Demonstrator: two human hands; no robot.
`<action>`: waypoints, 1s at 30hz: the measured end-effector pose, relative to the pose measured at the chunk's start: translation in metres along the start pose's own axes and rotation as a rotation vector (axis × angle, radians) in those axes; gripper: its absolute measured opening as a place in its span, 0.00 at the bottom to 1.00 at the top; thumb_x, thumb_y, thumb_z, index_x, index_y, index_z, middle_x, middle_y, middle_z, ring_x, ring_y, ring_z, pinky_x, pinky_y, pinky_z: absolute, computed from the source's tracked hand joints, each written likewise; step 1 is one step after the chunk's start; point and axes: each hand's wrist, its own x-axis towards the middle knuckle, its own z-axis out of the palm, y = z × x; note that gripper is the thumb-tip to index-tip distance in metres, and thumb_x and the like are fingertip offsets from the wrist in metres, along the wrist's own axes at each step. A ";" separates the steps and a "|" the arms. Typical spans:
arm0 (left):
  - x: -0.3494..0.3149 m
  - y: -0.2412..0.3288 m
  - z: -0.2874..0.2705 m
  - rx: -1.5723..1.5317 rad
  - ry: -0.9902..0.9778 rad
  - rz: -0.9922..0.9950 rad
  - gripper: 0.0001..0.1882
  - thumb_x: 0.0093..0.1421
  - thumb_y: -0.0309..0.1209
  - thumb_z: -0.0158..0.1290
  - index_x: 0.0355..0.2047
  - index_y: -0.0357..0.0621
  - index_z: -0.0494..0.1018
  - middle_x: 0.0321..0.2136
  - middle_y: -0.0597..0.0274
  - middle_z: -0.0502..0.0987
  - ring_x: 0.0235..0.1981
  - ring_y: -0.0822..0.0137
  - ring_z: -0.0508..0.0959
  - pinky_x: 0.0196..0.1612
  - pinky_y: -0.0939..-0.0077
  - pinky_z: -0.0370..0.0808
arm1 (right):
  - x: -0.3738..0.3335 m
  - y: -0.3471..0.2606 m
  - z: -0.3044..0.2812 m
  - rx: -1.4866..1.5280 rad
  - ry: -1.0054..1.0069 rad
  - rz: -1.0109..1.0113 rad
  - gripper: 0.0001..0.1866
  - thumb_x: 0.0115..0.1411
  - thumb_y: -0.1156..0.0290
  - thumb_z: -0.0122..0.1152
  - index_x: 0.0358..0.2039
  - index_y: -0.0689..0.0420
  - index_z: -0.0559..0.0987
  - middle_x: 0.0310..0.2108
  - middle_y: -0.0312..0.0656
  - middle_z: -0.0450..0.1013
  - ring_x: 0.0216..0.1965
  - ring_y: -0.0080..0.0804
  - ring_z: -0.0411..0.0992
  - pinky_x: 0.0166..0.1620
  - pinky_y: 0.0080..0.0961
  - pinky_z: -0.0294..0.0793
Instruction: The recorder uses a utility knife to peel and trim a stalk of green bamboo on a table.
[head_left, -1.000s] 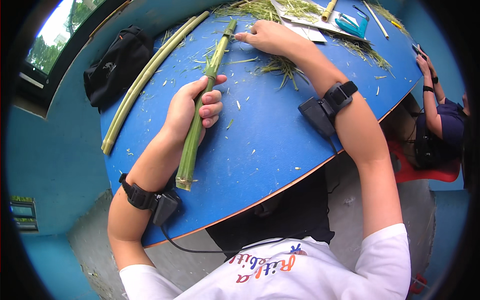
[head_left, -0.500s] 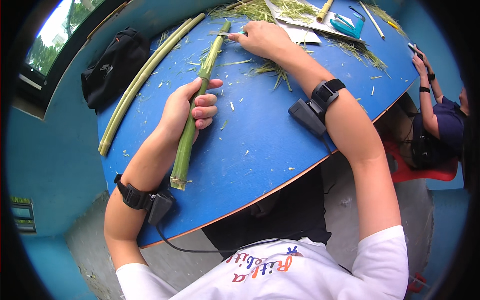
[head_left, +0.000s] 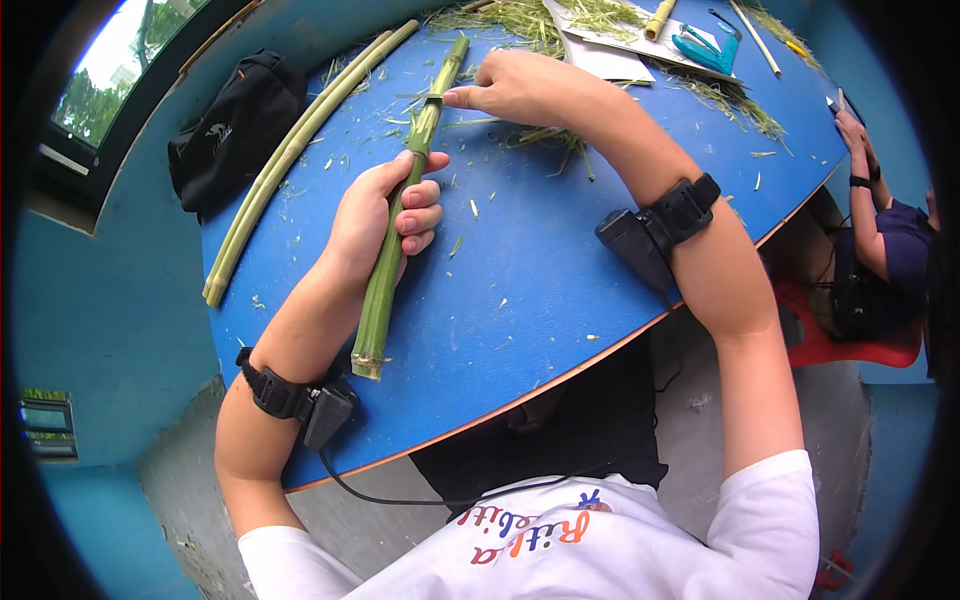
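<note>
Green stalk (head_left: 372,315) in front of me, over the left part of the blue surface (head_left: 540,270), slanting from its near cut end up to the far right; can't tell if it touches the surface. Ridged green at the near end, scraped paler beyond my hand. Left grip (head_left: 368,205) wrapped round its middle, fingers curled, thumb along the top, no slack. Right grip (head_left: 525,85) bent nearly closed on a thin blade (head_left: 415,97), thumb out toward the stalk; handle hidden in my fingers, can't tell its shape. Blade lies crosswise at the stalk's far part.

Loose shavings (head_left: 525,28) on the far side. Left: two long pale stalks (head_left: 300,165) side by side, then a black bag (head_left: 235,130). Far right: white sheets (head_left: 610,58), a teal tool (head_left: 710,48), a short yellowish stalk piece (head_left: 660,20), a thin pale stick (head_left: 757,40). Black strapped boxes (head_left: 628,245) on both my forearms. Right edge: another person (head_left: 900,240) in dark blue, red chair (head_left: 870,345), hands at the surface's edge.
</note>
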 end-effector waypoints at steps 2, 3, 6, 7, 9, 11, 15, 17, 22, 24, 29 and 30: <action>0.000 0.000 0.002 -0.037 0.029 -0.022 0.15 0.66 0.37 0.34 0.42 0.38 0.61 0.16 0.75 0.57 0.13 0.84 0.56 0.12 0.90 0.57 | 0.004 -0.001 -0.007 0.014 -0.087 0.047 0.34 0.54 0.40 0.48 0.21 0.65 0.75 0.18 0.50 0.68 0.24 0.40 0.68 0.29 0.37 0.65; 0.000 0.001 0.002 -0.041 0.028 -0.024 0.15 0.66 0.37 0.34 0.42 0.38 0.61 0.16 0.75 0.57 0.13 0.84 0.56 0.12 0.90 0.57 | 0.005 -0.001 -0.008 0.026 -0.173 0.097 0.33 0.54 0.40 0.48 0.27 0.64 0.78 0.27 0.53 0.74 0.33 0.46 0.73 0.37 0.38 0.70; 0.000 0.003 0.000 -0.078 0.029 -0.055 0.13 0.65 0.37 0.34 0.39 0.40 0.61 0.15 0.75 0.56 0.12 0.84 0.56 0.12 0.90 0.56 | 0.006 -0.001 0.001 0.006 -0.083 0.130 0.33 0.54 0.40 0.47 0.29 0.62 0.79 0.29 0.52 0.75 0.35 0.45 0.74 0.39 0.39 0.70; 0.000 0.004 -0.003 -0.135 0.007 -0.065 0.12 0.65 0.37 0.35 0.37 0.41 0.61 0.15 0.76 0.56 0.11 0.84 0.56 0.11 0.90 0.56 | 0.008 -0.002 0.005 0.011 -0.085 0.132 0.33 0.54 0.40 0.47 0.29 0.62 0.79 0.29 0.52 0.75 0.35 0.45 0.74 0.39 0.39 0.70; 0.000 0.006 -0.001 -0.188 -0.017 -0.076 0.10 0.63 0.35 0.35 0.34 0.43 0.62 0.14 0.76 0.55 0.11 0.84 0.56 0.10 0.90 0.55 | 0.010 0.000 0.010 -0.040 0.049 0.086 0.32 0.55 0.40 0.46 0.28 0.61 0.79 0.30 0.52 0.75 0.36 0.45 0.74 0.40 0.39 0.70; -0.001 0.008 0.001 -0.167 -0.016 -0.087 0.09 0.63 0.36 0.37 0.33 0.43 0.62 0.14 0.76 0.55 0.10 0.84 0.56 0.10 0.90 0.55 | 0.019 0.008 0.011 -0.041 0.107 0.115 0.33 0.56 0.40 0.46 0.27 0.63 0.78 0.28 0.53 0.74 0.35 0.47 0.73 0.39 0.40 0.71; -0.003 0.011 -0.006 -0.098 0.024 -0.092 0.08 0.62 0.35 0.42 0.31 0.44 0.62 0.13 0.77 0.55 0.10 0.85 0.56 0.09 0.91 0.55 | 0.024 0.006 0.015 -0.019 0.135 0.092 0.33 0.56 0.41 0.46 0.21 0.65 0.75 0.19 0.52 0.71 0.26 0.47 0.72 0.32 0.39 0.69; 0.001 0.010 -0.011 -0.154 0.003 -0.088 0.08 0.62 0.35 0.44 0.31 0.44 0.62 0.13 0.78 0.55 0.10 0.86 0.56 0.09 0.91 0.56 | 0.019 0.002 0.010 0.029 0.037 0.068 0.33 0.56 0.42 0.46 0.19 0.65 0.74 0.17 0.52 0.70 0.24 0.46 0.71 0.30 0.39 0.68; 0.000 0.011 -0.009 -0.192 -0.016 -0.073 0.08 0.61 0.34 0.46 0.29 0.45 0.61 0.12 0.78 0.55 0.09 0.87 0.57 0.09 0.92 0.57 | 0.010 -0.004 0.005 -0.016 0.011 0.068 0.34 0.56 0.42 0.47 0.18 0.66 0.73 0.16 0.52 0.68 0.22 0.45 0.70 0.29 0.39 0.67; -0.002 0.013 -0.002 -0.097 0.024 -0.099 0.08 0.62 0.33 0.45 0.28 0.46 0.61 0.12 0.79 0.55 0.09 0.88 0.57 0.08 0.92 0.57 | 0.018 0.010 0.011 -0.012 0.078 0.082 0.34 0.56 0.42 0.47 0.18 0.66 0.73 0.17 0.53 0.69 0.23 0.46 0.71 0.31 0.40 0.67; 0.002 0.013 -0.010 -0.124 -0.045 -0.143 0.08 0.63 0.33 0.43 0.28 0.46 0.60 0.12 0.79 0.55 0.09 0.88 0.57 0.08 0.92 0.58 | 0.027 0.017 0.014 -0.065 0.117 0.172 0.32 0.56 0.42 0.48 0.30 0.65 0.78 0.30 0.56 0.74 0.35 0.50 0.73 0.39 0.40 0.71; 0.002 0.013 -0.011 -0.149 -0.066 -0.139 0.08 0.63 0.33 0.43 0.29 0.46 0.60 0.12 0.78 0.55 0.09 0.88 0.57 0.08 0.92 0.58 | 0.027 0.015 0.016 -0.094 0.162 0.174 0.32 0.55 0.42 0.48 0.28 0.65 0.78 0.29 0.56 0.74 0.35 0.50 0.73 0.39 0.40 0.71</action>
